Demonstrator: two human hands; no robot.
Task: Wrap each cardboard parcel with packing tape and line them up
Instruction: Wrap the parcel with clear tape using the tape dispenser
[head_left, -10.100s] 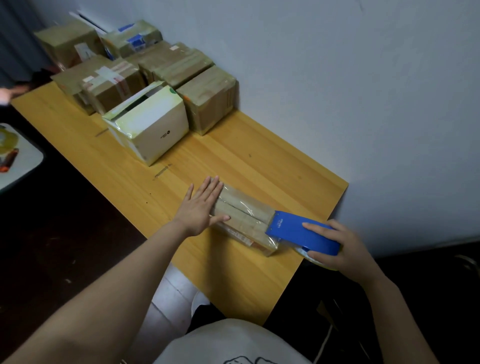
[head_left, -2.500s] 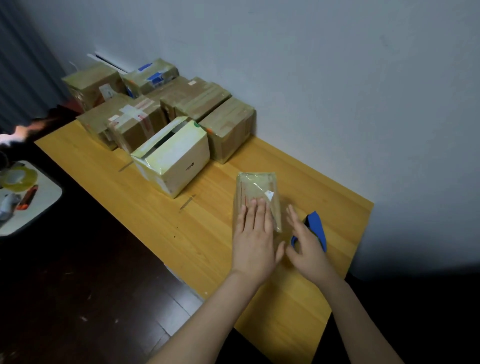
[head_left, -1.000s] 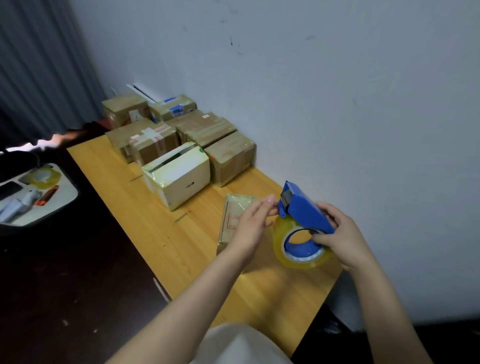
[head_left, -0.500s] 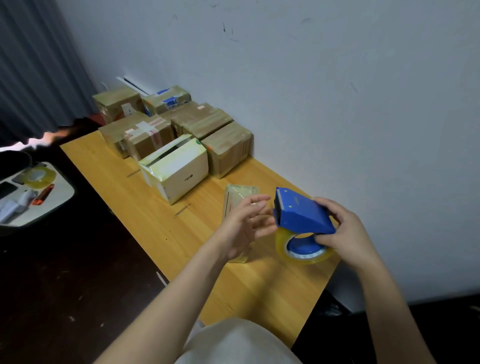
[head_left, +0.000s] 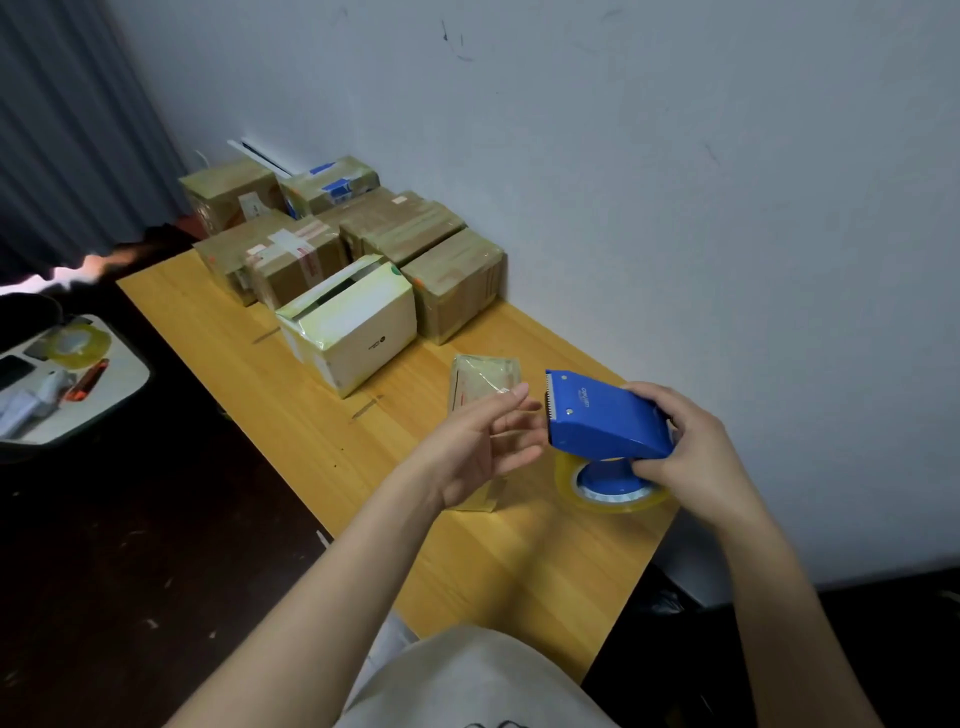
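dispenser in the right hand, small parcel lying on the table

the right hand (head_left: 691, 457) grips a blue plastic tape dispenser (head_left: 602, 421) carrying a roll of clear yellowish packing tape (head_left: 608, 496). its toothed edge points at the left hand (head_left: 483, 447), which is relaxed, fingers loosely spread, holding nothing visible. a small flat cardboard parcel wrapped in glossy tape (head_left: 483, 376) lies on the light wooden table (head_left: 322, 441), partly hidden by that hand. further back, brown taped cardboard boxes (head_left: 452, 280) and a white box (head_left: 358, 322) sit grouped near the wall
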